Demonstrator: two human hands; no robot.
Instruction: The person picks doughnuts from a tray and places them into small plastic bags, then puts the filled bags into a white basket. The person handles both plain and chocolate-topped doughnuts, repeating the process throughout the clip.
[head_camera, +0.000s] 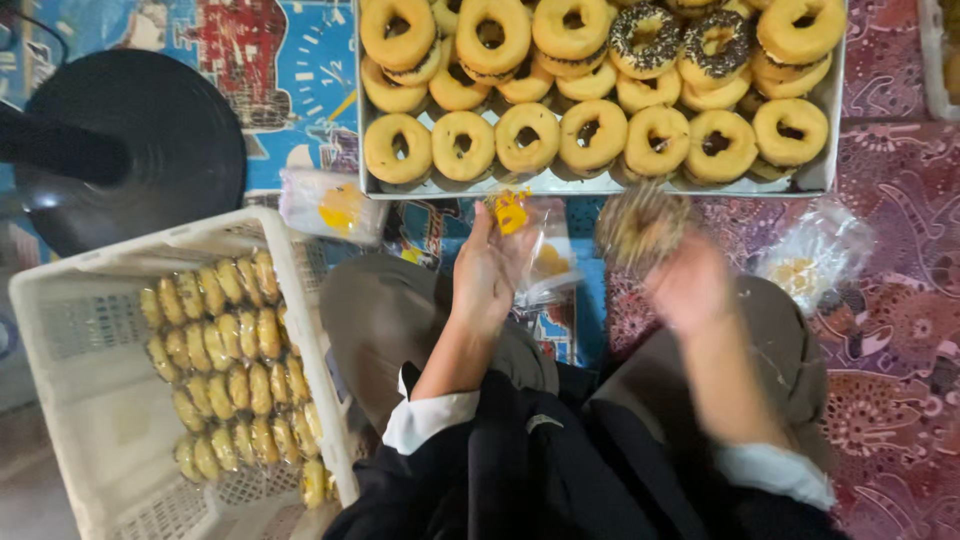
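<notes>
Head view: left hand (487, 270) holds 1 clear plastic bag (540, 255) pinched at its mouth, just below the tray (600, 183) of doughnuts. Right hand (690, 285), blurred, is closed on a sprinkled doughnut (640, 225) beside the bag. Step judged: bagging; insertion needs the mouth held apart

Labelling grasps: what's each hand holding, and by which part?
Left hand: clear plastic bag, held at its open top edge. Right hand: sprinkled doughnut, fingers on its lower edge; motion blur hides the exact grip.
</notes>
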